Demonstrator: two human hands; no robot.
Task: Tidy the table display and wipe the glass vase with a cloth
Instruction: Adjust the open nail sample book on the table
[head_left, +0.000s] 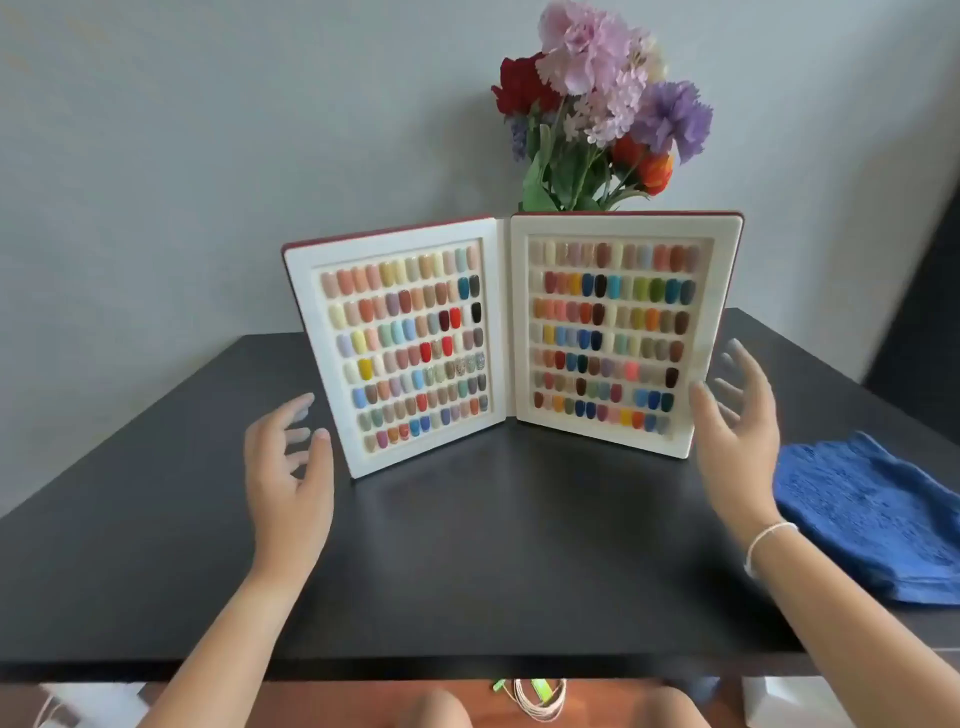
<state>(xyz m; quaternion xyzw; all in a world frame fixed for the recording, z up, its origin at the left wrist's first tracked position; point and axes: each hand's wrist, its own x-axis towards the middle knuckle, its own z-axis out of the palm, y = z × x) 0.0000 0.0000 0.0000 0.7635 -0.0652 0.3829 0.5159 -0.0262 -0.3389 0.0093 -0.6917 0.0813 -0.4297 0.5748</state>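
**Open hands frame the swatch book, vase tucked behind**

Nearest the camera, both forearms reach out over the black table (467, 545). The left hand (288, 467) hovers just beside the left page's outer edge, fingers spread and loosely curled, holding nothing. The right hand (737, 415) mirrors it at the right page's edge, palm turned inward, fingers fanned wide, a thin white bracelet (769, 540) on the wrist, and empty too. Whether either thumb actually brushes the frame is too close to call.

Off to the right lies the blue cloth (872, 519), rumpled and soft, limp enough to bunch into one palm when the wiping comes.

Between the hands stands the nail colour swatch book (511, 332), opened upright like a folding screen, rows of painted tips in white frames with a red cover showing at the top edge. It looks stiff and fairly light, standing only on its lower edges, so it would likely tip with a one-sided nudge; gripping both outer edges together seems the steady way to shift it.

Farthest back, artificial flowers (602, 104) rise above the book against the grey wall. The glass vase itself is hidden behind the right page. Judged as glass, it will be smooth, breakable and top-heavy with that bouquet, best held low around the body.
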